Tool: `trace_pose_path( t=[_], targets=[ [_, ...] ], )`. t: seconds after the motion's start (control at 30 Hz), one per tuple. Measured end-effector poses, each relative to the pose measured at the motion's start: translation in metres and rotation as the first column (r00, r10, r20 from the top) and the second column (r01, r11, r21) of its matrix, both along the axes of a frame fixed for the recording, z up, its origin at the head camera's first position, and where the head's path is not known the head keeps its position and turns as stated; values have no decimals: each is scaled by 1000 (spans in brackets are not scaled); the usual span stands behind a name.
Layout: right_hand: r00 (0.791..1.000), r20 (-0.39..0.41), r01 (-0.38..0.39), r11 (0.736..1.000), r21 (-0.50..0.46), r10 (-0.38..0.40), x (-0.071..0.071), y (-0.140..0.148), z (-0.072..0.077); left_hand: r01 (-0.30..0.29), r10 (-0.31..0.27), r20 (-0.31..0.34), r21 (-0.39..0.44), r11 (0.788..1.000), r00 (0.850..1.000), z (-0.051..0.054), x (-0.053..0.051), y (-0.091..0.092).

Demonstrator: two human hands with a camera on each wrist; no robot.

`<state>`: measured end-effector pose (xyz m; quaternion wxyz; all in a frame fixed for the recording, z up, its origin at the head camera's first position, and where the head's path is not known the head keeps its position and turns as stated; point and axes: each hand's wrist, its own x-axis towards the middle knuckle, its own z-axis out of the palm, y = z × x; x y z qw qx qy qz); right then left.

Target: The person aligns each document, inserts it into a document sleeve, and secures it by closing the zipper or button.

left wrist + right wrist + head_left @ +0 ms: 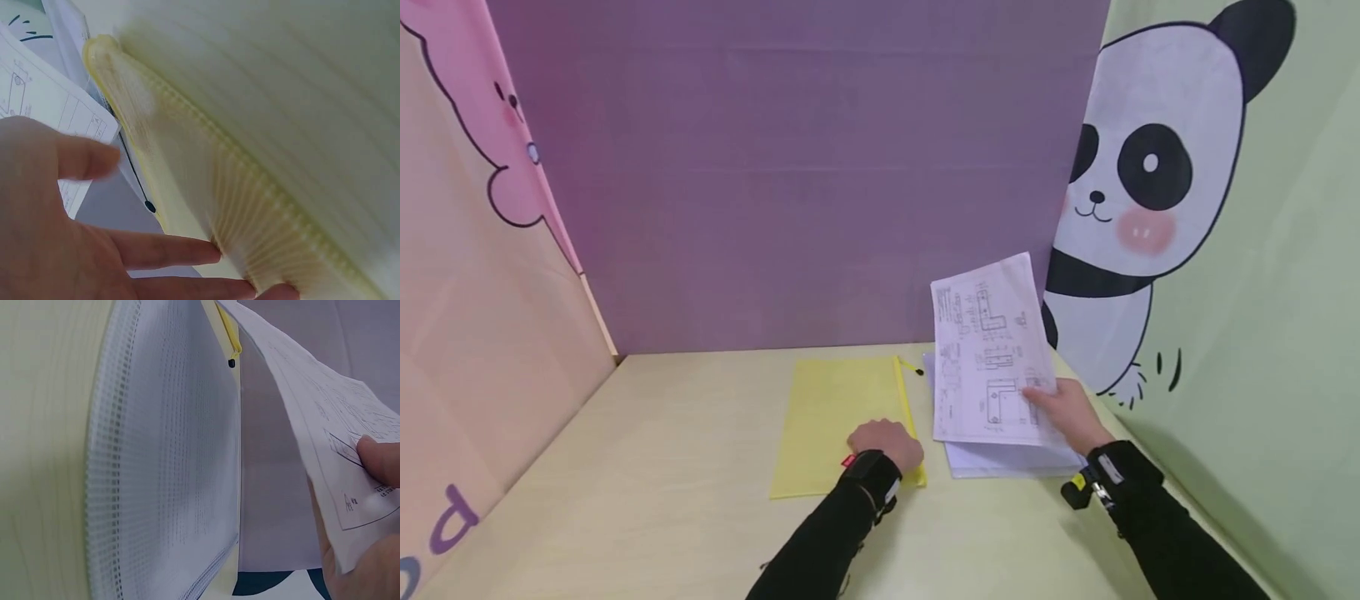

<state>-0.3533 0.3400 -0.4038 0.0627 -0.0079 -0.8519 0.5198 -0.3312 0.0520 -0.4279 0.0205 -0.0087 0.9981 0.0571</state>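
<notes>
Pinches printed sheets in right grip above pale folder, not yet set down, and touches yellow folder with left grip unclenched.

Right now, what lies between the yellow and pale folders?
In the head view: the black-tipped pull of the yellow folder, otherwise a narrow strip of bare tabletop.

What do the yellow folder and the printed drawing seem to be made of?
Yellow folder: probably flexible plastic, with a finely ribbed finish in the left wrist view, though coated mesh is possible.
Printed drawing: likely matte paper, as it looks thin and bends softly without glare.
</notes>
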Motion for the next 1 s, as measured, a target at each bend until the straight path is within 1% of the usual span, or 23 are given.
trace_pose_path(
  t=[0.07, 0.17, 0.3, 0.4, 0.6, 0.73, 0.9, 1.0],
  targets=[
    [1000, 1, -4, 1000, -7, 4, -1, -2, -1, -9, 9, 4, -16, 1000, 1000, 0, 2, 3],
    [1000, 7, -11, 1000, -13, 11, 0, -6, -2, -2, 3, 13, -45, 999, 1000, -2, 1, 5],
    [1000, 14, -7, 1000, 11, 7, 1, -7, -3, 0, 1, 44, -22, 1000, 999, -3, -2, 5],
    [1000, 12, 3, 1000, 19, -4, 1, -6, -3, -1, 1, 52, -1, 1000, 999, -3, -3, 4],
    [1000, 15, 4, 1000, 2, -4, 2, -7, -3, 4, -3, 61, -17, 1000, 998, -1, -3, 3],
    [1000, 28, 7, 1000, -11, -7, 3, -9, -2, 2, 0, 57, -25, 1000, 998, -1, -3, 4],
    [1000, 14, -6, 1000, -29, 6, 4, -14, -2, -14, 15, 40, -24, 1000, 999, -6, -5, 9],
    [1000, 6, -17, 999, -28, 17, 2, -16, -2, -27, 27, 2, -27, 999, 1000, -9, -6, 13]
  ],
)
